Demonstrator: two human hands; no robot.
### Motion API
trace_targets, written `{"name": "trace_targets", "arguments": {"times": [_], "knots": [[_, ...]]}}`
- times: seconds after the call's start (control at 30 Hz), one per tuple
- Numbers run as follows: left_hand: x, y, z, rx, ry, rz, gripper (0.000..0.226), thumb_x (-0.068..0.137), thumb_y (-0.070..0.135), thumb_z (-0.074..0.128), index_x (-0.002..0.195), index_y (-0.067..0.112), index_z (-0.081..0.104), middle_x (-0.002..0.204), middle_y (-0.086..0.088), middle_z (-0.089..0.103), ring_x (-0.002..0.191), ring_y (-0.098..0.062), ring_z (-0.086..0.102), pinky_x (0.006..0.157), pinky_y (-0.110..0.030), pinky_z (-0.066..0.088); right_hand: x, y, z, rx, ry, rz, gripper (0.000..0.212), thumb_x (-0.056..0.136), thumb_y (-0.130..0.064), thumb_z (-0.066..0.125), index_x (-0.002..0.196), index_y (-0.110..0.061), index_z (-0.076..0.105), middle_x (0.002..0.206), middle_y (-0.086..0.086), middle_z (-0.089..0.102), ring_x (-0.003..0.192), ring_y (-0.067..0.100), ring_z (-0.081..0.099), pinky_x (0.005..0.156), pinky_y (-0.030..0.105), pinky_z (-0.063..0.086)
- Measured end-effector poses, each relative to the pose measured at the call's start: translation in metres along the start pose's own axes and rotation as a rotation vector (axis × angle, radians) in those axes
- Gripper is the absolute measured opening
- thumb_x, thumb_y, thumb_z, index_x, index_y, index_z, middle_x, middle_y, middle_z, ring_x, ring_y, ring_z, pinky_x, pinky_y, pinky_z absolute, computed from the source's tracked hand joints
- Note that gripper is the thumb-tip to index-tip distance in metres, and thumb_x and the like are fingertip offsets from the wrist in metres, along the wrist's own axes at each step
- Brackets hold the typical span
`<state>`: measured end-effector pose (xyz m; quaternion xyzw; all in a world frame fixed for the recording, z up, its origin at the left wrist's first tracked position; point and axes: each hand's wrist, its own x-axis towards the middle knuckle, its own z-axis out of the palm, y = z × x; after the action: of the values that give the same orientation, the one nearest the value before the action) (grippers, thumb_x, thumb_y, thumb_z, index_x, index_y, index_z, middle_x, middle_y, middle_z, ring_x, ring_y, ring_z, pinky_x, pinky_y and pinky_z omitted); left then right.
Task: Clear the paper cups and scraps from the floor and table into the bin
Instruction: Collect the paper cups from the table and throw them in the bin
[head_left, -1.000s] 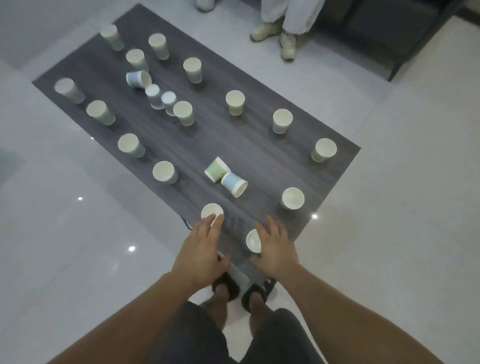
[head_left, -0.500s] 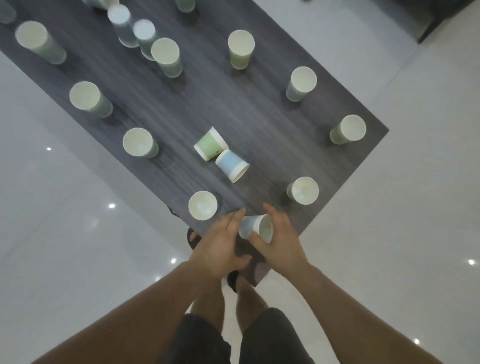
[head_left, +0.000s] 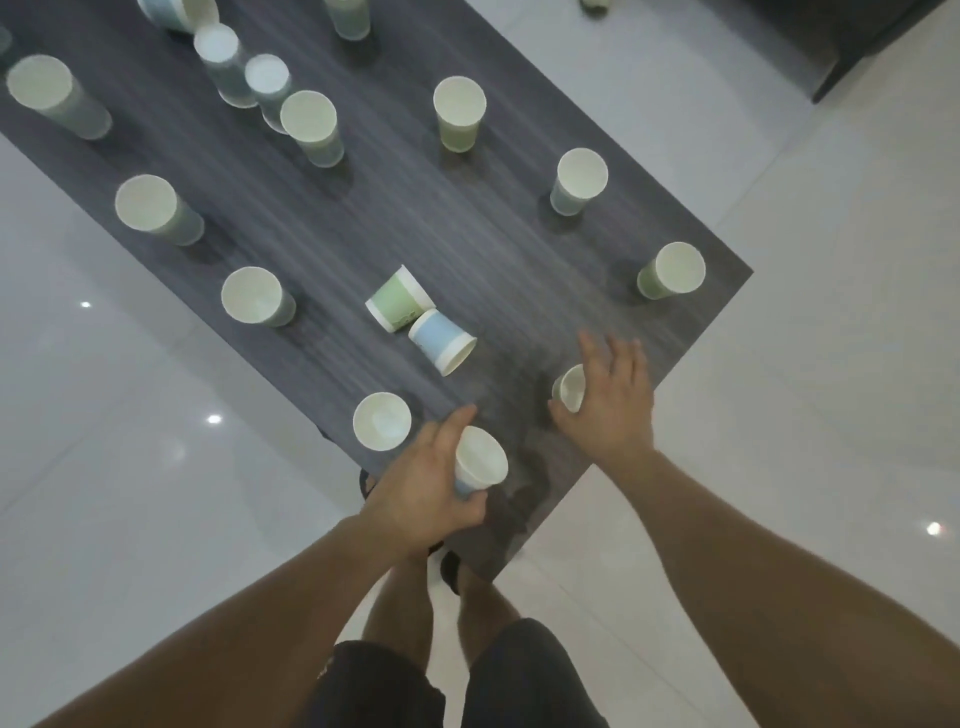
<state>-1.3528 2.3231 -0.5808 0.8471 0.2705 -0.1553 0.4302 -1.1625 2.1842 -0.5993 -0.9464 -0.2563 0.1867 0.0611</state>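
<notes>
The left hand (head_left: 415, 499) holds the blue paper cup (head_left: 480, 460), fingers curled round its lower wall, above the near corner of the dark table (head_left: 519, 249). Just left of this grip stands a white cup (head_left: 382, 421). The right hand (head_left: 605, 405) is spread, fingers apart, over another standing cup (head_left: 570, 387) (whether it touches is unclear).
</notes>
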Motion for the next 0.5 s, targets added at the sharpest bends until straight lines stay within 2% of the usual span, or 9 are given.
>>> {"name": "trace_targets", "arguments": {"times": [0.07,0.17,0.23,0.3,0.37,0.5], "knots": [[-0.006,0.004,-0.004,0.014,0.011,-0.023,0.091,0.067,0.040,0.078,0.140,0.039,0.023,0.128,0.007,0.047,0.117,-0.013,0.047,0.099,-0.037,0.045,0.008,0.008,0.011,-0.033,-0.195,0.045,0.090,0.081,-0.043,0.071,0.152,-0.030,0.018,0.159,0.010,0.012,0.146,0.038,0.007,0.114,0.051,0.023],[-0.010,0.015,-0.019,0.008,0.049,-0.026,0.080,0.071,0.038,0.075,0.137,0.035,0.030,0.128,0.005,0.047,0.111,-0.013,0.048,0.091,-0.033,0.046,0.006,0.008,0.018,0.071,-0.320,0.041,0.072,0.083,-0.028,0.070,0.146,-0.026,0.035,0.151,0.012,0.026,0.135,0.036,0.028,0.109,0.043,0.033],[-0.012,0.026,-0.033,0.008,0.086,-0.019,0.077,0.072,0.036,0.074,0.136,0.034,0.032,0.127,0.005,0.049,0.110,-0.014,0.049,0.090,-0.035,0.047,-0.006,0.003,0.013,0.127,-0.291,0.051,0.064,0.083,-0.026,0.067,0.142,-0.025,0.041,0.143,0.010,0.034,0.129,0.034,0.035,0.104,0.040,0.037],[-0.016,0.041,-0.047,0.012,0.092,-0.014,0.077,0.072,0.034,0.074,0.136,0.032,0.031,0.128,0.004,0.049,0.111,-0.015,0.049,0.091,-0.035,0.046,-0.025,-0.003,-0.003,0.215,-0.206,0.080,0.066,0.081,-0.028,0.065,0.142,-0.026,0.041,0.138,0.008,0.039,0.125,0.033,0.039,0.101,0.039,0.039],[-0.020,0.062,-0.062,0.039,0.091,0.007,0.079,0.073,0.032,0.075,0.138,0.030,0.029,0.132,0.003,0.045,0.113,-0.015,0.047,0.088,-0.031,0.043,-0.048,-0.007,-0.027,0.294,-0.121,0.069,0.068,0.080,-0.030,0.067,0.142,-0.026,0.041,0.137,0.007,0.041,0.123,0.032,0.042,0.099,0.038,0.040],[-0.033,0.112,-0.084,0.086,0.101,0.115,0.084,0.072,0.027,0.073,0.140,0.032,0.024,0.134,0.000,0.037,0.112,-0.020,0.048,0.085,-0.032,0.044,-0.098,-0.004,-0.077,0.322,-0.026,0.044,0.066,0.079,-0.030,0.068,0.140,-0.024,0.044,0.136,0.005,0.042,0.120,0.032,0.044,0.095,0.036,0.040]]}}
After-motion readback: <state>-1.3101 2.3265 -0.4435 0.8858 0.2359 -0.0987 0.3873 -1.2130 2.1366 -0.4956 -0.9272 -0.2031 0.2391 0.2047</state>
